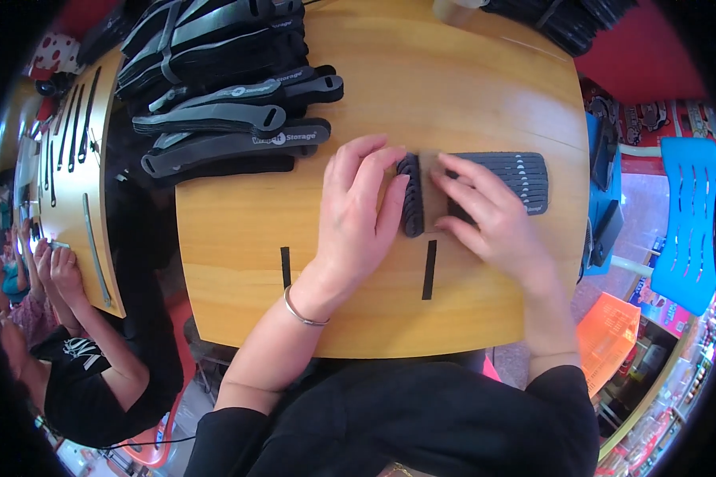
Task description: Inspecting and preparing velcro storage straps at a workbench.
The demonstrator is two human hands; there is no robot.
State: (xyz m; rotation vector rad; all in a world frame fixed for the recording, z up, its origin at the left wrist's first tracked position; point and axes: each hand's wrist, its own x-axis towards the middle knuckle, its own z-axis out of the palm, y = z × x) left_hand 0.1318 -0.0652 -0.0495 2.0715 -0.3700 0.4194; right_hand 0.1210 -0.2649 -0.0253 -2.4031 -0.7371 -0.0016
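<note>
I'm looking down on a pale wood tabletop (437, 95), grain showing, edges bowed by the lens. Pile of black and grey straps (227, 87) fills its upper left. Two short black strips lie apart near the front edge: one left strip (286, 266), one right strip (429, 270).

Left hand (356, 199): fingers curved, thumb a bit apart, tips at the left side of a dark bundle (411, 195) mid-tabletop; can't tell if gripped. Right hand (489, 211): fingers half curled, thumb spread well off them, tips by a brown piece (433, 195) just right of the bundle; blurred, can't tell if held. Dark strap stack (533, 184) lies flat, partly under the right hand.

Room: blue slotted chair back (686, 266) and orange box (608, 338) off to the right, red surface (652, 60) at upper right. On the left, a co-worker (80, 397) in black sits at a second tabletop (70, 219) with thin black straps (82, 127) and one grey strap (96, 250). Red chair (153, 453) below there. Far left too small to read.
</note>
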